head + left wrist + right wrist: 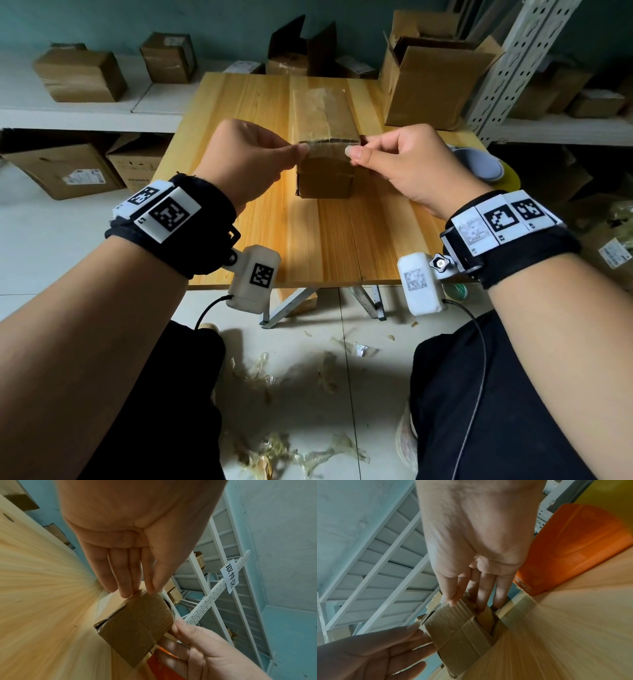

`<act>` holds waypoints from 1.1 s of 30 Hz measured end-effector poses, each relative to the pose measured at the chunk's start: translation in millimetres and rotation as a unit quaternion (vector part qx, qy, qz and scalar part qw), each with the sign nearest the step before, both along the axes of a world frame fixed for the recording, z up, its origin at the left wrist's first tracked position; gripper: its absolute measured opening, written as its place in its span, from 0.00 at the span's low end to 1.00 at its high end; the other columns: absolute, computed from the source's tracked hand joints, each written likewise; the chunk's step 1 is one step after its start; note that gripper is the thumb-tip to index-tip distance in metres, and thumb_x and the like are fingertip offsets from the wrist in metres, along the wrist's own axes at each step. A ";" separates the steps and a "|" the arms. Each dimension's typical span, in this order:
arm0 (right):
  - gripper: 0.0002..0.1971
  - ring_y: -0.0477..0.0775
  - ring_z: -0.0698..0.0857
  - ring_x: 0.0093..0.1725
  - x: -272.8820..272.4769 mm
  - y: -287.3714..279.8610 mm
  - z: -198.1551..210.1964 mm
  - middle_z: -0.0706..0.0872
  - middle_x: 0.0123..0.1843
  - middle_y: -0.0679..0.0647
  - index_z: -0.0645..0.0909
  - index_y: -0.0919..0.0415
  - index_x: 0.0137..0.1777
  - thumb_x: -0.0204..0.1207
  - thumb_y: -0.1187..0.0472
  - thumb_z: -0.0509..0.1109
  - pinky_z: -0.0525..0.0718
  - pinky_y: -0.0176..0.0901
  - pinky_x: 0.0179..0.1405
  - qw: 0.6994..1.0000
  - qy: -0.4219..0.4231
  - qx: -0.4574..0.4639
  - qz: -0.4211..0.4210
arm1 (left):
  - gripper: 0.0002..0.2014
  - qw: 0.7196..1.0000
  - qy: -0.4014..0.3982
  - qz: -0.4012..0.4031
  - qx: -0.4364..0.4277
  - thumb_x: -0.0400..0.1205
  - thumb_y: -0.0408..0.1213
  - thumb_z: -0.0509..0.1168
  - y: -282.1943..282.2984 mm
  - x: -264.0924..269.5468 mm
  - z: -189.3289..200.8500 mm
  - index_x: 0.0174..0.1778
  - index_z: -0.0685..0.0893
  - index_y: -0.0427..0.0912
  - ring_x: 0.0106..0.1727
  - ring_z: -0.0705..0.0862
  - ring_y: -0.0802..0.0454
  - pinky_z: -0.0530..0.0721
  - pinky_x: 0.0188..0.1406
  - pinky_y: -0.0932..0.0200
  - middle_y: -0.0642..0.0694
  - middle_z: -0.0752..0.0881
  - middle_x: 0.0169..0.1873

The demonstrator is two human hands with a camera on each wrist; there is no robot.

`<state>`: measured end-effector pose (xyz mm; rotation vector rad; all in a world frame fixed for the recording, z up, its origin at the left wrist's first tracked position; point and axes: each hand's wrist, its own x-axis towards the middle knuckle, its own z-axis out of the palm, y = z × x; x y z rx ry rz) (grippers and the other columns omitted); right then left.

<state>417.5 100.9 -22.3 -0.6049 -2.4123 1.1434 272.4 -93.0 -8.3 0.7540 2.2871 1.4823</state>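
**A:** so how's the cardboard box (pixel 453 628) being gripped here?

**B:** top edge is pinched by the right hand (pixel 476 540), thumb in front, fingers tucked behind the flap. The other end is touched by the left hand (pixel 368 655). An orange package (pixel 573 547) is seen close by on the wooden table (pixel 565 635).

Open carton (pixel 432 85) at the wooden table's (pixel 239 102) far corner; tape scraps (pixel 270 455) on the floor (pixel 308 346)

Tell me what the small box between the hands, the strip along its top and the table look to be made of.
Small box: corrugated cardboard, matt brown; ribs show through its face in the right wrist view.
Strip: probably clear plastic packing tape, glossy, with light glare on it.
Table: wood or wood-look board, pale, with straight grain lines.
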 end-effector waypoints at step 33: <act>0.12 0.58 0.86 0.41 -7.9 -1.7 -1.2 0.88 0.41 0.59 0.82 0.47 0.44 0.87 0.43 0.71 0.88 0.53 0.53 0.994 -0.056 0.094 0.029 | 0.11 0.964 0.241 -0.079 -0.083 0.84 0.48 0.75 0.8 -15.9 -6.5 0.48 0.96 0.44 0.25 0.78 0.69 0.73 0.21 0.77 0.53 0.87 0.33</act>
